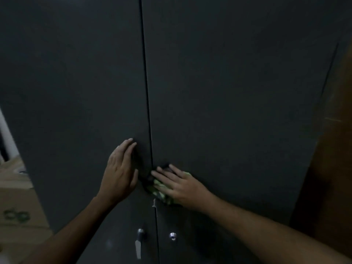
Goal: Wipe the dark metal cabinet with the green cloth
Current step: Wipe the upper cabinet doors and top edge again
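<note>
You face one dark metal cabinet with two doors meeting at a centre seam; your left hand lies flat, fingers straight, just left of that seam; your right hand presses one green cloth just right of it; below, one handle and probably one lock.

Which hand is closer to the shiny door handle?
Left. The left hand lies flat on the left door above the handle; the right hand, pressing the green cloth, sits across the seam, slightly farther.
</note>
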{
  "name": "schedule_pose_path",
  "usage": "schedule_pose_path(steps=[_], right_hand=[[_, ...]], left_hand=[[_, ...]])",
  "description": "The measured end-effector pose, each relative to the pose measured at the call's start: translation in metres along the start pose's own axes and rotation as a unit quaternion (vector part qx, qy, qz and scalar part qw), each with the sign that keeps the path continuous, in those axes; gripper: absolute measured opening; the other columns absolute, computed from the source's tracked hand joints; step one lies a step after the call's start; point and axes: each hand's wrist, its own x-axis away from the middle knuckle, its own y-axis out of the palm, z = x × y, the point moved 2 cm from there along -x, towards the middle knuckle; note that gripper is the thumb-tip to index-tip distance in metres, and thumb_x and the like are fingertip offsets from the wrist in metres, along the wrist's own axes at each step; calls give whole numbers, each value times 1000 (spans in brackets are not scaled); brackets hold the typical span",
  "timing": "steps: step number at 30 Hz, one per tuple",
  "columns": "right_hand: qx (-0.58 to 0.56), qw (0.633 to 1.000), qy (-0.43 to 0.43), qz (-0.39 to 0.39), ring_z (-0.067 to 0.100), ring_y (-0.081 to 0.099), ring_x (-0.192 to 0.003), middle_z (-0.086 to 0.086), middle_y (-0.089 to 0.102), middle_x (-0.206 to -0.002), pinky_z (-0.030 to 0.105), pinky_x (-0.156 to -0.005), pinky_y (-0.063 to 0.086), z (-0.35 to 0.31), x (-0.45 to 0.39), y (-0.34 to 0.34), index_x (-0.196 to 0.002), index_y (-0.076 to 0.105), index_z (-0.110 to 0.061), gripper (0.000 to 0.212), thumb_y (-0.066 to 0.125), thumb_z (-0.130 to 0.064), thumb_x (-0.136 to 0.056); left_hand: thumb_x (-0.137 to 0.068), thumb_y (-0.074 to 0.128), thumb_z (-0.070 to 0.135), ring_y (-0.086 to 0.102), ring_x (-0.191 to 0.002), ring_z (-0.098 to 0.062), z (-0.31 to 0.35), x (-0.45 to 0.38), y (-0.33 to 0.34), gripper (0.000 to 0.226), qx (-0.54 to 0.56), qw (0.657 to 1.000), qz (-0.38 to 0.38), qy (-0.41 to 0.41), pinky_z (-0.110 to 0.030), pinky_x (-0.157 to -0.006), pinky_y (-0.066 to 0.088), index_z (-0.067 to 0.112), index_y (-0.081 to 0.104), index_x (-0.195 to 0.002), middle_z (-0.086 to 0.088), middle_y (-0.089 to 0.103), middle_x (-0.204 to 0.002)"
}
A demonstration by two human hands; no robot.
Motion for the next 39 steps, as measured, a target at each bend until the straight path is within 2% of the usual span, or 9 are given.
schedule_pose_path(steps=[3, 7, 11, 19, 21, 24, 30, 34, 39], right_hand=[[5, 1000, -9, 12, 27, 35, -145, 11, 38, -156, 47, -120, 26, 34, 7, -12, -131, 62, -20, 41, 58, -24, -90], [-4, 958, 243, 153, 37, 35, -143, 18, 39, -154, 53, -120, 25, 154, -26, -69, -138, 58, -15, 48, 57, -22, -91], [8, 866, 453, 210, 41, 22, -148, 24, 28, -158, 55, -122, 15, 236, 30, -107, -147, 45, -13, 53, 49, -22, -95], [-85, 610, 766, 184, 48, 4, -149, 34, 9, -159, 56, -122, 3, 182, 123, -93, -148, 34, 3, 58, 47, -20, -96], [-87, 626, 757, 166, 48, 2, -149, 33, 10, -159, 57, -121, 0, 215, 90, -110, -149, 34, 1, 59, 44, -24, -96], [-13, 743, 642, 191, 49, 12, -148, 33, 19, -157, 58, -121, 8, 269, 19, -143, -147, 41, -4, 61, 44, -30, -92], [11, 967, 236, 91, 37, 27, -147, 20, 33, -156, 53, -118, 28, 193, 7, -113, -139, 57, -17, 49, 52, -25, -91], [13, 943, 309, 122, 41, 26, -146, 24, 32, -155, 55, -118, 27, 220, 96, -109, -139, 56, -10, 56, 63, -18, -84], [-5, 781, 588, 211, 41, 5, -151, 25, 11, -162, 53, -123, 4, 333, 73, -169, -154, 31, -12, 66, 42, -35, -94]], left_hand=[[-79, 44, 27, 34, -142, -34, 6, -10, -9, 75, -15, 999, -23, 39, -53, -114, 33, -7, 39, -146, -23, 37, -153], [-82, 46, 30, 30, -145, -32, 19, -36, -19, 75, -12, 999, -17, 45, -48, -119, 23, -3, 36, -149, -18, 33, -157], [-87, 47, 38, 25, -148, -31, 36, -70, -31, 75, -28, 996, -9, 88, -48, -121, 20, 3, 33, -152, -15, 27, -160], [-90, 43, 47, 16, -153, -32, 66, -112, -43, 80, -42, 997, 7, 69, -46, -125, 14, 4, 27, -155, -15, 18, -164], [-89, 41, 48, 18, -152, -33, 69, -116, -43, 80, -45, 997, 1, 66, -48, -125, 15, 3, 29, -154, -16, 20, -163], [-89, 40, 47, 22, -151, -34, 73, -117, -45, 78, -40, 998, 7, 56, -50, -123, 18, 2, 33, -152, -16, 25, -162], [-87, 42, 43, 37, -141, -36, 72, -122, -53, 75, -27, 998, 30, 57, -50, -118, 29, 0, 40, -148, -18, 37, -154], [-87, 45, 44, 39, -138, -37, 63, -153, -72, 73, -39, 995, 67, 69, -52, -115, 35, 3, 42, -147, -17, 38, -152], [-88, 46, 52, 32, -141, -36, 66, -200, -87, 80, -56, 991, 102, 62, -49, -118, 31, 3, 37, -150, -16, 32, -156]])
